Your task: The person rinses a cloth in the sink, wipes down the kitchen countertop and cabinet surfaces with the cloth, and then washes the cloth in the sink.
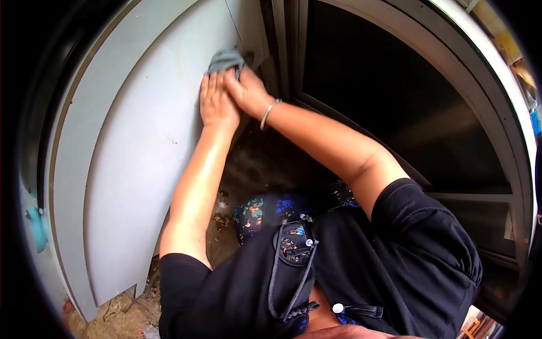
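A grey-green cloth (227, 58) is bunched against the upper part of a pale grey panel (147, 124), close to its right edge. My left hand (218, 101) lies along the panel with its fingertips on the lower edge of the cloth. Beside it, partly overlapping its fingers, my right hand (248, 90) presses on the cloth's right side; its far fingers are hidden. A silver bangle (270, 114) circles my right wrist.
To the right stands a dark glass pane (395, 85) in a grey frame. A turquoise object (37, 229) is at the far left. Straw-like debris (121, 316) covers the ground at lower left. My knees in patterned cloth (254, 217) are below my arms.
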